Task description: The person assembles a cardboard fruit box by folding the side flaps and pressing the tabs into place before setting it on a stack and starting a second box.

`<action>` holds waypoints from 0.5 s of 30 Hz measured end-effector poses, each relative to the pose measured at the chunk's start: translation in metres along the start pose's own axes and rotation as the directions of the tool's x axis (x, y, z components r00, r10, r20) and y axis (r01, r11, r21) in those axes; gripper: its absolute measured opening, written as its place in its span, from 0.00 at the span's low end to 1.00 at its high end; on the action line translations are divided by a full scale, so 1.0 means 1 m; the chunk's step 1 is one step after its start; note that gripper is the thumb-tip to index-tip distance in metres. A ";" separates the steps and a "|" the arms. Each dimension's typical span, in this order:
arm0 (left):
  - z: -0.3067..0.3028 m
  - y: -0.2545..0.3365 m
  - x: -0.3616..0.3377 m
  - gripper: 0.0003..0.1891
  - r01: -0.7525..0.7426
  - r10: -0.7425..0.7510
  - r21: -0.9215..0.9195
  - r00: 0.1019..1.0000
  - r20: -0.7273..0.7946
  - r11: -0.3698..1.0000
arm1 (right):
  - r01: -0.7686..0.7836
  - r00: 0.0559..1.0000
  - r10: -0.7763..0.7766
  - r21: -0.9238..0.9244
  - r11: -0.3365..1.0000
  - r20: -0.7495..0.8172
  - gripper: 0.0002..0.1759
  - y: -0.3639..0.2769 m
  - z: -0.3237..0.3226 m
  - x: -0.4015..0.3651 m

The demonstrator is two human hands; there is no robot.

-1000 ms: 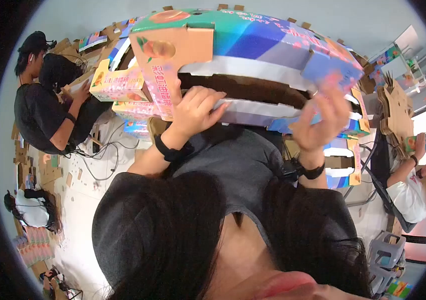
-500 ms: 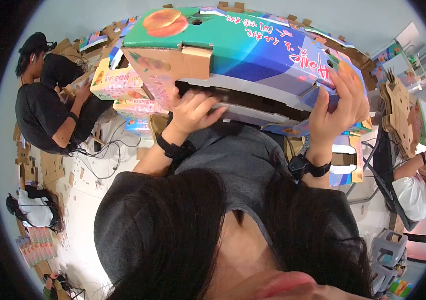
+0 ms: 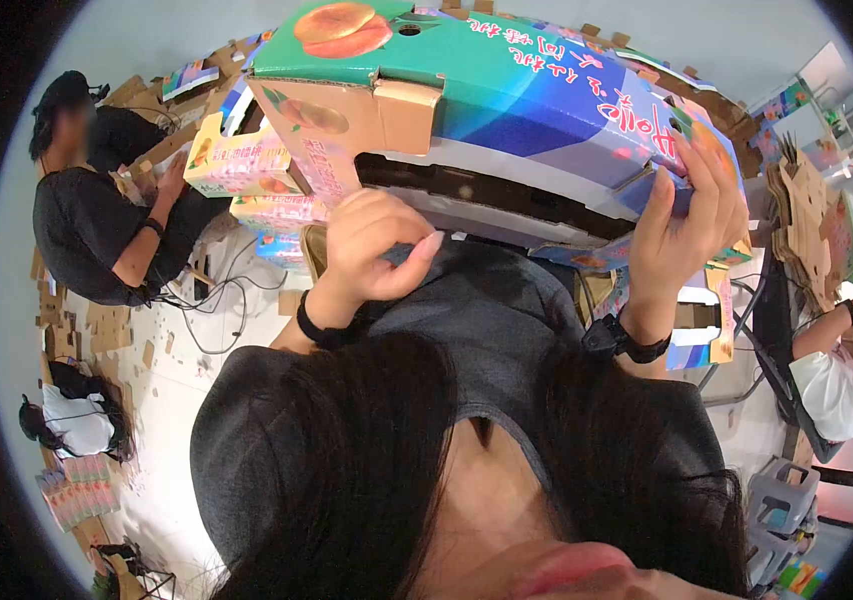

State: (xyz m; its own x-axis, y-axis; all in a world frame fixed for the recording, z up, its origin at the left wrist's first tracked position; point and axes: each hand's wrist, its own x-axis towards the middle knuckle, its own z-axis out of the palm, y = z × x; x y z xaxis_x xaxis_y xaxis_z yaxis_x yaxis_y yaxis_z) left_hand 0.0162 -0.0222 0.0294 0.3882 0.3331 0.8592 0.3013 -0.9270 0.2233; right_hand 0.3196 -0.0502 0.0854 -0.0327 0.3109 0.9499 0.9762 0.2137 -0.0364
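A printed cardboard fruit box (image 3: 536, 95), green and blue with a peach picture and red lettering, lies tilted in front of me. A long dark opening runs along its near side. My right hand (image 3: 681, 225) grips the right end, its thumb on the near face and fingers over the corner. At the lower left corner, my left hand (image 3: 376, 245) has its fingers curled and its thumb pointing right. What those fingers hold, if anything, is hidden. Just above it, a small brown cardboard flap (image 3: 408, 115) folds over the box's left corner.
More printed boxes (image 3: 246, 165) are stacked at the left, and another box (image 3: 696, 320) stands below my right hand. A person in black (image 3: 96, 235) works at the left; a person in white (image 3: 831, 390) holds a box at the right. Cables (image 3: 216, 310) and cardboard scraps lie on the floor.
My left hand has come out of the opening and dropped slightly, its fingers curling. The box's left end has shifted a little upward. My right hand keeps hold of the right end.
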 end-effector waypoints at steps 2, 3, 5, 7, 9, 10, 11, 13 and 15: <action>-0.003 0.007 0.006 0.06 0.296 -0.254 -0.398 0.955 0.156 0.868 | -0.005 1.000 0.005 -0.001 1.000 0.001 0.19 0.001 0.000 0.000; -0.004 0.009 0.007 0.08 0.435 -0.344 -0.552 0.900 0.267 0.711 | -0.006 1.000 0.006 -0.001 1.000 0.003 0.19 0.001 0.000 0.000; -0.004 -0.001 0.006 0.20 0.564 -0.332 -0.741 0.822 0.462 0.365 | -0.005 1.000 0.004 0.010 1.000 0.004 0.19 -0.001 -0.001 0.001; -0.007 -0.005 0.010 0.33 0.660 -0.338 -0.727 0.740 0.582 0.192 | 0.006 1.000 -0.006 0.015 1.000 -0.009 0.19 0.000 0.001 0.001; -0.009 -0.008 0.013 0.42 0.753 -0.352 -0.652 0.635 0.687 0.086 | 0.021 0.999 -0.021 0.012 1.000 -0.030 0.19 0.003 0.003 -0.003; -0.006 -0.006 0.017 0.42 0.753 -0.365 -0.656 0.624 0.691 0.047 | 0.052 0.997 -0.052 0.002 0.999 -0.058 0.19 0.003 0.004 -0.004; -0.004 -0.005 0.019 0.42 0.752 -0.377 -0.659 0.613 0.695 0.008 | 0.083 0.993 -0.083 -0.009 0.997 -0.084 0.20 0.003 0.005 -0.006; 0.002 -0.007 0.013 0.37 0.629 -0.333 -0.772 0.712 0.618 -0.090 | 0.119 0.985 -0.120 -0.022 0.993 -0.124 0.23 0.003 0.006 -0.009; 0.009 -0.007 0.003 0.33 0.485 -0.305 -0.853 0.797 0.522 -0.193 | 0.129 0.980 -0.131 -0.024 0.991 -0.150 0.25 0.006 0.006 -0.013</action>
State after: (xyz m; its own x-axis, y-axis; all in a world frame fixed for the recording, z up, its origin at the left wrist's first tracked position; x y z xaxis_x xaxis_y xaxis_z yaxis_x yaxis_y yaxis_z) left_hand 0.0232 -0.0133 0.0267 0.6717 0.6382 0.3761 -0.6129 0.1935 0.7661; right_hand 0.3243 -0.0471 0.0706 -0.1281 0.1379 0.9821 0.9687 0.2297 0.0941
